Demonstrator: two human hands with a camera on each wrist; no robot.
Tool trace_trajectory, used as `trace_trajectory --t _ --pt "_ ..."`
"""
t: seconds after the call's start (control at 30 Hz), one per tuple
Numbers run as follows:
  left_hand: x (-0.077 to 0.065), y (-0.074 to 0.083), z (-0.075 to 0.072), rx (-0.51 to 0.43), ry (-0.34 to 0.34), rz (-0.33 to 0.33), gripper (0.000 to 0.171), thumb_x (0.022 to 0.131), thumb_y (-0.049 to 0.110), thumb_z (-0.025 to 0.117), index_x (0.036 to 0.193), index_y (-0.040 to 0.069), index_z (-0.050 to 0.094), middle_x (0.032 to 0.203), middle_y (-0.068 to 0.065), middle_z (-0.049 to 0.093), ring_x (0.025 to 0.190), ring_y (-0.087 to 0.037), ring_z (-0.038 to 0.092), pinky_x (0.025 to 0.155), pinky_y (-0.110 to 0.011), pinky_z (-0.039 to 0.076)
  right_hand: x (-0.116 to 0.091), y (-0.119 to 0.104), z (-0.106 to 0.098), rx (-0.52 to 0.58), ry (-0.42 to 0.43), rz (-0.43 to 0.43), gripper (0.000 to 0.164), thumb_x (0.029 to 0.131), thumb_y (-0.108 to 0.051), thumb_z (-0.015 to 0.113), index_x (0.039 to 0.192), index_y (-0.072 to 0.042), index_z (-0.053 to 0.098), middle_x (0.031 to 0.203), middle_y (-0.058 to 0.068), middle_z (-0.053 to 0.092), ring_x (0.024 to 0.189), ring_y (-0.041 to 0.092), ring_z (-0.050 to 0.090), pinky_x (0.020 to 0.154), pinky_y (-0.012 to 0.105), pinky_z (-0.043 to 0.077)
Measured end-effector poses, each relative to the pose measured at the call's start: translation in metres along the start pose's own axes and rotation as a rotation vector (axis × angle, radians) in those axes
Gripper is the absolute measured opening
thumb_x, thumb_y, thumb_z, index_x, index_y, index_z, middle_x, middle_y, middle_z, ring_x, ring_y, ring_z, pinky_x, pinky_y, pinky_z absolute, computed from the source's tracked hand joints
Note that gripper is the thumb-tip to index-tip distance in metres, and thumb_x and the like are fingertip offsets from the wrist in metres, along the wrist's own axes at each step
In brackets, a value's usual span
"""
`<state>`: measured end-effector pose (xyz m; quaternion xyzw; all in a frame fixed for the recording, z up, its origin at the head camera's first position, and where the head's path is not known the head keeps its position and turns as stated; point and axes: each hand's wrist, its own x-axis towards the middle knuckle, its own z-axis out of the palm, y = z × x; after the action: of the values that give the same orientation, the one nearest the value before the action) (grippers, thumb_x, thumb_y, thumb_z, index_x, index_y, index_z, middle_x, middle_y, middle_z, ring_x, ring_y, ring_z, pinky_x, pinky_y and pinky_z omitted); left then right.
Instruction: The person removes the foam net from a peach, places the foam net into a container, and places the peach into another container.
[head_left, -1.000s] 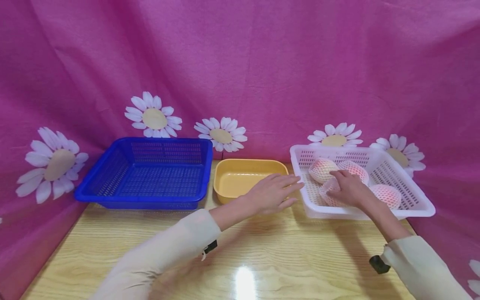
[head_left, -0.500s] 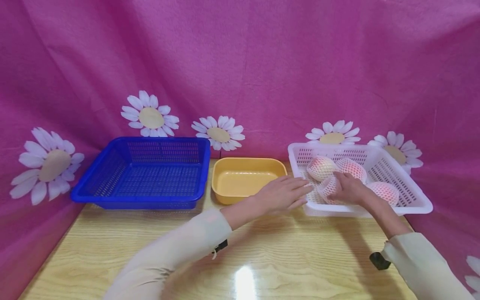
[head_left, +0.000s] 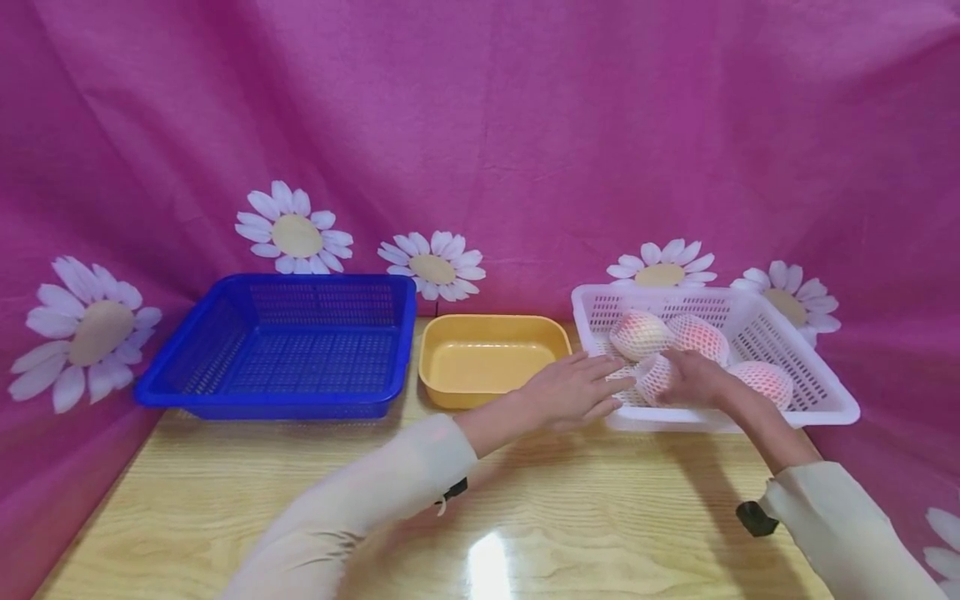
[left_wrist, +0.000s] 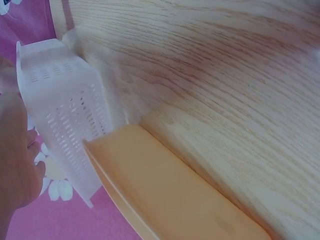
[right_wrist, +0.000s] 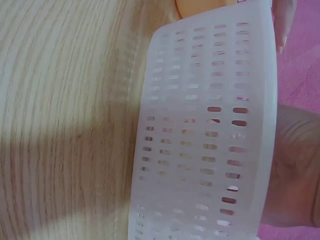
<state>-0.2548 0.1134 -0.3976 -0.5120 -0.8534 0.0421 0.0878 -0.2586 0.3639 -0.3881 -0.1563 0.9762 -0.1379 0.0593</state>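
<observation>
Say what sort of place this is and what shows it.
Probably a staged tabletop set-up: a daisy-patterned magenta cloth is draped behind a wood-grain table, where a blue basket, a yellow tub and a white basket holding what looks like netted fruit stand in a row.

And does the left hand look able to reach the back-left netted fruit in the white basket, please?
Probably yes: the left hand is beside the white basket, whose top is open, and nothing covers the back-left netted fruit on that side.
</observation>
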Motion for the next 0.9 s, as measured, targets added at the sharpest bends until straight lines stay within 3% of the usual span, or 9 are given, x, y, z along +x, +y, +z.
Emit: trace_trajectory --t 0.27,0.53,0.9 --pt "0.003 0.002 0.005 0.005 -0.025 0.033 0.048 0.099 0.044 0.018 0.144 0.031 0.029 0.149 -0.002 0.025 0.136 -0.017 0.017 0.109 -0.035 0.013 0.000 0.000 0.003 0.079 -0.004 -0.015 0.073 0.067 -0.015 0.079 0.122 0.015 0.042 0.115 0.036 0.048 0.105 0.051 0.046 0.090 0.060 0.034" --pt "0.003 0.001 0.006 0.041 -0.072 0.041 0.048 0.099 0.044 0.016 0.143 0.033 0.030 0.149 -0.001 0.025 0.137 -0.019 0.015 0.110 -0.038 0.011 0.003 0.000 0.004 0.063 0.010 -0.090 0.073 0.063 -0.014 0.080 0.118 0.017 0.044 0.109 0.036 0.051 0.101 0.051 0.047 0.088 0.059 0.036" --pt "0.008 0.003 0.013 -0.009 -0.040 0.045 0.049 0.099 0.044 0.016 0.143 0.030 0.032 0.149 -0.003 0.023 0.137 -0.020 0.013 0.110 -0.036 0.009 0.005 0.004 0.005 0.033 -0.005 -0.061 0.079 0.060 -0.019 0.082 0.119 0.016 0.043 0.111 0.036 0.050 0.102 0.051 0.048 0.088 0.058 0.036"
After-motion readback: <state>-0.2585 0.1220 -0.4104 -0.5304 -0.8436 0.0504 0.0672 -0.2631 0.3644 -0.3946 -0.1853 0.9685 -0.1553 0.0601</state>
